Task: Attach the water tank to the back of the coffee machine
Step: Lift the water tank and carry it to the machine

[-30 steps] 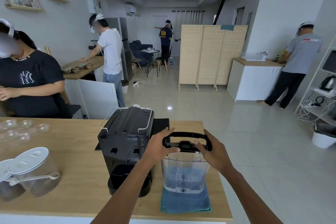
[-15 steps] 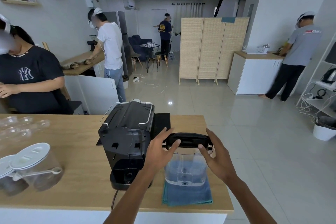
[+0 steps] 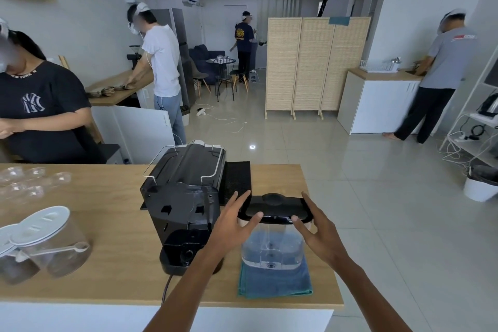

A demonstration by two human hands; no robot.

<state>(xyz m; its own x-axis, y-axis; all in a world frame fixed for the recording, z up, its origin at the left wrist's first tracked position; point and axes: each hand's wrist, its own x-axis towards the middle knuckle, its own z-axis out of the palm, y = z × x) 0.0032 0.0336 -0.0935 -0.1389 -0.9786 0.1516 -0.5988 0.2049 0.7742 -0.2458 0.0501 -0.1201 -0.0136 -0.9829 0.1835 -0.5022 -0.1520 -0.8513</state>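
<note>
The clear water tank (image 3: 272,248) with a black lid (image 3: 275,209) stands upright on a blue cloth (image 3: 275,283), right of the black coffee machine (image 3: 183,197). The machine's back faces me, with its rear base sticking out toward me at counter level. My left hand (image 3: 231,229) is at the lid's left end and my right hand (image 3: 320,234) at its right end. Both have fingers spread, with the thumbs resting on the lid's front edge. Neither hand closes around the tank.
The wooden counter (image 3: 107,224) carries clear lidded jars (image 3: 51,240) at the left and a black mat (image 3: 237,178) behind the tank. The machine's cable (image 3: 167,286) drops over the front edge. A seated person is at far left; others stand farther off.
My fingers have loosened from the lid and spread apart. The view has pulled back a little; tank and machine stay where they were.
</note>
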